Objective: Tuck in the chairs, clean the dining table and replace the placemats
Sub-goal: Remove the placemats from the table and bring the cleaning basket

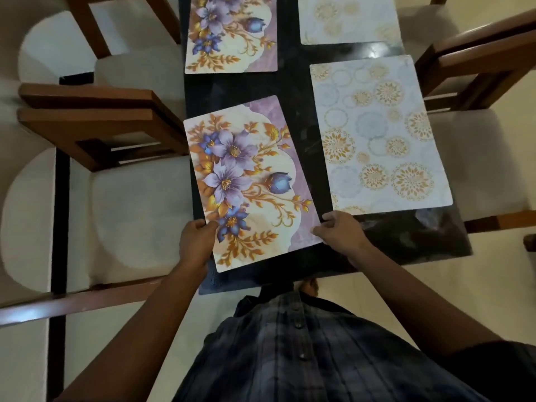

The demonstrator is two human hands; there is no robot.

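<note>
four placemats [249, 181] on table [301, 91], chairs [95, 123] both sides

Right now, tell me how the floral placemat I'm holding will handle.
The floral placemat looks flat with no sag, so probably semi-stiff. The left hand and right hand pinch only its near end, so likely light. On the glossy table it may slide.

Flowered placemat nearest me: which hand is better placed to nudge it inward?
Probably left: left hand grips the flowered placemat at its outer edge, ready to push; right hand pinches the inner corner.
</note>
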